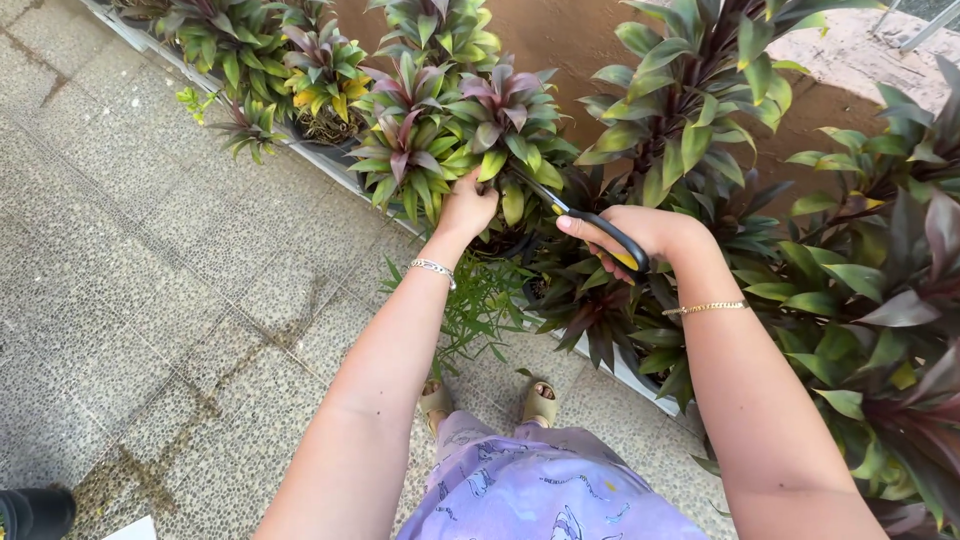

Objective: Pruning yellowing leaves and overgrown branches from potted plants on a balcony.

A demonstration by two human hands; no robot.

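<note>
Green-purple leaf (490, 165) of the plant (440, 140) is pinched in my left hand (467, 208); my right hand (645, 235) grips black-yellow scissors (585, 222), blades near it. Cutting step; next needs careful aim at the base.

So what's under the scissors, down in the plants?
Below the scissors in the right hand are green and purple leaves and a thin feathery plant. The left hand grips a leaf. The blade tips and any pots are hidden by leaves.
</note>
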